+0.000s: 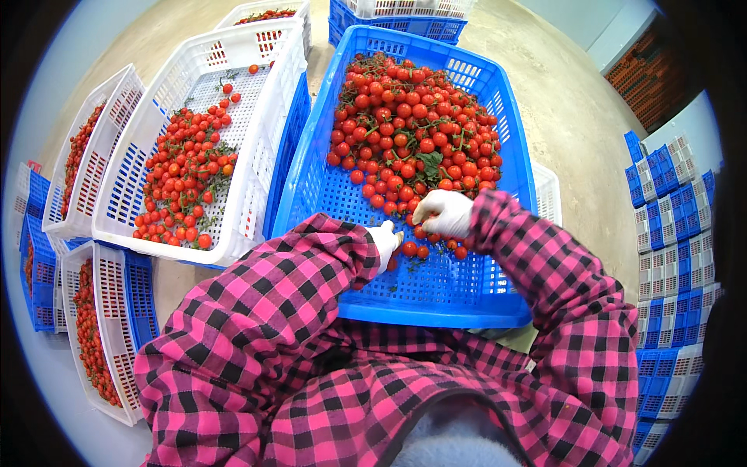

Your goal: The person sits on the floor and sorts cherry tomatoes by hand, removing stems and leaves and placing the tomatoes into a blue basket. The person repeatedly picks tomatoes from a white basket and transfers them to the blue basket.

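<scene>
A blue plastic crate (303, 169) lies straight in front of me, with a heap of red cherry tomatoes (426, 137) on green stems in its far and middle part. My left hand (385, 242), in a white glove, is low over the crate floor at the near left edge of the tomatoes; a reddish tomato shows beside its fingers, and whether it is held cannot be told. My right hand (444, 213), gloved too, is at the near edge of the heap with its fingers curled down; what lies between them is hidden. A few loose tomatoes (414, 250) lie between and below the hands.
At the left, a white crate (251, 192) holds more cherry tomatoes (187, 175) and stands on blue crates. Further white crates of tomatoes (87, 333) stand at the far left. Behind the blue crate is another crate stack (402, 28). Blue and white crates (671, 245) are stacked at the right.
</scene>
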A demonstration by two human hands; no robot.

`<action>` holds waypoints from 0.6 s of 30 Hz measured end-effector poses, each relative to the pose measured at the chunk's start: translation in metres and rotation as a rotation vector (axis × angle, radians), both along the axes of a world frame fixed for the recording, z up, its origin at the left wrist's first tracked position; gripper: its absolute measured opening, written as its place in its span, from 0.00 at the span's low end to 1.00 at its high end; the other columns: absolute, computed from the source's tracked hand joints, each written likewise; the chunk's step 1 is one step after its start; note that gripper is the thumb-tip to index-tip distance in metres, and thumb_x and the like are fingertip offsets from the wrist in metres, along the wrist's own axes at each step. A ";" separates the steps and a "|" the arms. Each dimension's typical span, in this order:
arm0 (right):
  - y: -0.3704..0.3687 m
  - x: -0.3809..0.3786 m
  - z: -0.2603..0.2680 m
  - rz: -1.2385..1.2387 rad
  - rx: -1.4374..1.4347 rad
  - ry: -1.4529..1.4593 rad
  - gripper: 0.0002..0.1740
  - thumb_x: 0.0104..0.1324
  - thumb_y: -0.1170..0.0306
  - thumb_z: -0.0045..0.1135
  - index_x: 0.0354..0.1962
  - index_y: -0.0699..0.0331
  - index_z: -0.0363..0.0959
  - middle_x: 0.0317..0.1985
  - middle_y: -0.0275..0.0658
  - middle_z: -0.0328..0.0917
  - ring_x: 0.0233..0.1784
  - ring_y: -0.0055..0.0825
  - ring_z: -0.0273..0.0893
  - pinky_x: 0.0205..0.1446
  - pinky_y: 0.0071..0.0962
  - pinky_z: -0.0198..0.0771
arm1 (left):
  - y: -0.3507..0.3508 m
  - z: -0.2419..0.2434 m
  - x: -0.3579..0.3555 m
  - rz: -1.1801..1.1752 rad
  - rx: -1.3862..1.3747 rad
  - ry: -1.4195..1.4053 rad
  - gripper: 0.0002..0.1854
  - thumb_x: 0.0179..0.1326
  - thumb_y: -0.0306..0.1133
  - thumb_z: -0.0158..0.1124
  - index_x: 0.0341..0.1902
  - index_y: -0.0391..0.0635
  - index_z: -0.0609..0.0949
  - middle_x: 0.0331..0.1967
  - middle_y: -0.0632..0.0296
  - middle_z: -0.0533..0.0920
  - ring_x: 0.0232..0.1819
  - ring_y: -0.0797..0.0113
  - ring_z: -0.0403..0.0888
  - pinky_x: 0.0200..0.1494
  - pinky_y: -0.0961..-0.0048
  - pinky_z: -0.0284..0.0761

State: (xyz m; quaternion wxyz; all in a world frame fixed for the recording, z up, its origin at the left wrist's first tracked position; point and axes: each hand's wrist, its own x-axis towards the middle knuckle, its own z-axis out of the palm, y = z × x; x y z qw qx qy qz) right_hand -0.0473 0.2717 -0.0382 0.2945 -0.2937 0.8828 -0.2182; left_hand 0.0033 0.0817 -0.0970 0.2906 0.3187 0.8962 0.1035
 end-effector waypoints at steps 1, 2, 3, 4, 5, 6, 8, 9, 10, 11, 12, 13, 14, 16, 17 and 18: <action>-0.009 0.006 -0.006 0.164 0.218 0.192 0.18 0.52 0.70 0.54 0.42 0.59 0.75 0.40 0.43 0.75 0.48 0.40 0.74 0.47 0.33 0.71 | -0.001 0.001 0.000 -0.003 0.013 0.001 0.35 0.48 0.30 0.59 0.63 0.48 0.63 0.53 0.49 0.67 0.47 0.51 0.75 0.44 0.60 0.73; -0.016 0.012 -0.009 0.183 0.320 0.292 0.19 0.53 0.70 0.53 0.46 0.56 0.73 0.42 0.43 0.74 0.48 0.40 0.74 0.47 0.34 0.71 | -0.001 0.002 0.001 -0.001 0.019 -0.009 0.34 0.48 0.30 0.59 0.63 0.49 0.64 0.52 0.50 0.67 0.47 0.51 0.75 0.44 0.60 0.73; -0.022 0.015 -0.012 0.191 0.449 0.377 0.21 0.55 0.69 0.51 0.49 0.53 0.71 0.44 0.42 0.72 0.48 0.40 0.74 0.48 0.35 0.71 | -0.002 0.003 0.001 -0.044 0.009 0.017 0.34 0.48 0.29 0.59 0.63 0.49 0.64 0.52 0.50 0.67 0.47 0.51 0.75 0.44 0.60 0.73; -0.029 0.014 -0.013 0.240 0.511 0.434 0.22 0.57 0.69 0.47 0.52 0.51 0.68 0.46 0.41 0.70 0.48 0.39 0.73 0.46 0.36 0.72 | -0.002 0.004 0.001 -0.081 -0.005 0.034 0.33 0.48 0.29 0.59 0.63 0.49 0.64 0.52 0.50 0.67 0.47 0.51 0.75 0.44 0.60 0.73; -0.033 0.012 -0.012 0.248 0.534 0.436 0.19 0.58 0.68 0.47 0.48 0.54 0.70 0.45 0.42 0.71 0.48 0.39 0.74 0.44 0.37 0.72 | -0.001 0.005 0.003 -0.116 -0.026 0.040 0.33 0.49 0.29 0.59 0.63 0.50 0.64 0.52 0.50 0.68 0.47 0.52 0.75 0.44 0.60 0.73; -0.036 0.011 -0.012 0.226 0.562 0.386 0.18 0.57 0.68 0.48 0.47 0.54 0.70 0.44 0.42 0.71 0.48 0.39 0.74 0.42 0.38 0.72 | -0.001 0.006 0.003 -0.132 -0.026 0.013 0.34 0.49 0.28 0.58 0.63 0.50 0.64 0.54 0.50 0.67 0.48 0.52 0.75 0.45 0.60 0.73; -0.038 0.008 -0.010 0.203 0.568 0.367 0.17 0.55 0.68 0.51 0.44 0.56 0.72 0.41 0.45 0.74 0.45 0.41 0.75 0.39 0.40 0.73 | 0.004 0.009 0.005 -0.117 -0.055 -0.051 0.34 0.49 0.28 0.57 0.64 0.52 0.63 0.57 0.51 0.66 0.48 0.52 0.75 0.45 0.61 0.73; -0.039 0.007 -0.009 0.185 0.527 0.329 0.16 0.55 0.67 0.51 0.44 0.56 0.72 0.40 0.45 0.74 0.43 0.41 0.76 0.39 0.39 0.73 | 0.006 0.011 0.007 -0.098 -0.077 -0.090 0.35 0.49 0.27 0.57 0.64 0.53 0.63 0.58 0.51 0.65 0.48 0.53 0.75 0.45 0.61 0.73; -0.039 0.008 -0.010 0.155 0.516 0.308 0.16 0.55 0.67 0.52 0.43 0.56 0.73 0.38 0.45 0.74 0.42 0.42 0.76 0.39 0.39 0.72 | 0.006 0.013 0.008 -0.089 -0.063 -0.138 0.35 0.49 0.28 0.57 0.65 0.54 0.63 0.58 0.52 0.67 0.48 0.53 0.76 0.45 0.61 0.74; -0.041 0.009 -0.013 0.127 0.510 0.269 0.16 0.55 0.66 0.53 0.43 0.56 0.73 0.37 0.45 0.75 0.40 0.42 0.76 0.38 0.39 0.72 | 0.007 0.015 0.009 -0.143 -0.075 -0.066 0.35 0.50 0.28 0.57 0.65 0.55 0.63 0.57 0.53 0.68 0.47 0.53 0.76 0.44 0.61 0.75; -0.042 0.009 -0.016 0.107 0.490 0.270 0.14 0.55 0.64 0.55 0.39 0.58 0.74 0.35 0.46 0.76 0.38 0.43 0.77 0.39 0.39 0.72 | 0.007 0.016 0.011 -0.197 -0.081 -0.016 0.34 0.50 0.28 0.57 0.64 0.55 0.63 0.56 0.53 0.69 0.46 0.53 0.77 0.43 0.61 0.75; -0.043 0.009 -0.020 0.106 0.508 0.283 0.15 0.55 0.63 0.55 0.39 0.59 0.74 0.36 0.46 0.76 0.38 0.43 0.77 0.39 0.39 0.72 | 0.007 0.017 0.012 -0.252 -0.087 0.033 0.34 0.50 0.29 0.58 0.64 0.55 0.63 0.54 0.54 0.71 0.45 0.52 0.77 0.42 0.60 0.76; -0.044 0.006 -0.024 0.110 0.524 0.263 0.16 0.55 0.62 0.55 0.40 0.59 0.74 0.36 0.46 0.75 0.39 0.43 0.77 0.39 0.39 0.72 | 0.007 0.017 0.013 -0.222 -0.112 0.018 0.32 0.51 0.29 0.58 0.63 0.54 0.64 0.51 0.54 0.73 0.44 0.53 0.78 0.41 0.60 0.76; -0.045 0.000 -0.032 0.108 0.558 0.219 0.19 0.54 0.59 0.57 0.40 0.61 0.74 0.37 0.46 0.77 0.39 0.43 0.77 0.40 0.38 0.72 | 0.008 0.016 0.014 -0.167 -0.162 -0.007 0.30 0.51 0.29 0.58 0.61 0.52 0.66 0.46 0.54 0.76 0.41 0.53 0.79 0.39 0.61 0.76; -0.045 -0.005 -0.034 0.107 0.550 0.171 0.18 0.53 0.59 0.58 0.38 0.61 0.75 0.34 0.45 0.78 0.38 0.41 0.77 0.41 0.37 0.72 | 0.011 0.014 0.013 -0.129 -0.154 -0.003 0.28 0.52 0.30 0.58 0.60 0.50 0.66 0.43 0.54 0.78 0.40 0.53 0.79 0.39 0.61 0.77; -0.045 -0.007 -0.037 0.129 0.559 0.152 0.17 0.52 0.59 0.59 0.36 0.61 0.76 0.32 0.44 0.79 0.38 0.40 0.78 0.41 0.36 0.72 | 0.009 0.011 0.014 -0.148 -0.105 0.041 0.28 0.51 0.29 0.60 0.58 0.48 0.67 0.37 0.55 0.80 0.36 0.53 0.80 0.38 0.62 0.77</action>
